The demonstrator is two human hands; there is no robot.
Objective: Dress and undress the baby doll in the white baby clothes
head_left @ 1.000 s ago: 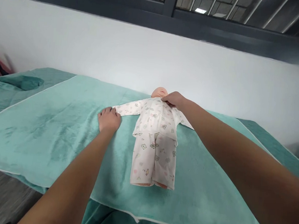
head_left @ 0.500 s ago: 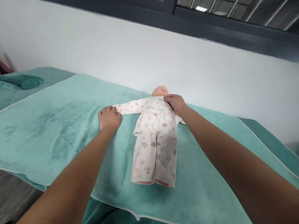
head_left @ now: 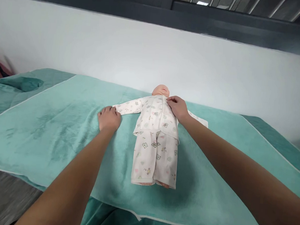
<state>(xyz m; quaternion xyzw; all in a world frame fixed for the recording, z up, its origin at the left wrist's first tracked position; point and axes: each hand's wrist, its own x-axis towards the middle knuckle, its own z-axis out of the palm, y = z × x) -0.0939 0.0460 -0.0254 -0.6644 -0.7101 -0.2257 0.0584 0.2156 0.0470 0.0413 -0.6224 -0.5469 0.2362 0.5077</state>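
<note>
A baby doll [head_left: 161,90] in white printed pyjamas [head_left: 155,144] lies on its back on a teal towel [head_left: 59,129], head toward the wall. My left hand [head_left: 108,118] rests knuckles-up on the towel, fingers curled at the cuff of the doll's outstretched sleeve [head_left: 127,107]. My right hand [head_left: 176,107] lies on the doll's chest near the collar, its fingers pinched on the shirt fabric. The doll's other sleeve [head_left: 198,119] stretches out past my right wrist.
The towel covers a table draped in darker teal cloth [head_left: 21,82], bunched at the far left. A white wall [head_left: 155,57] rises right behind the doll, with a dark window frame above. The towel's front edge hangs over the table edge near me.
My right hand has slid a little down from the doll's neck onto its chest, uncovering the far sleeve. My left hand has stayed at the cuff.
</note>
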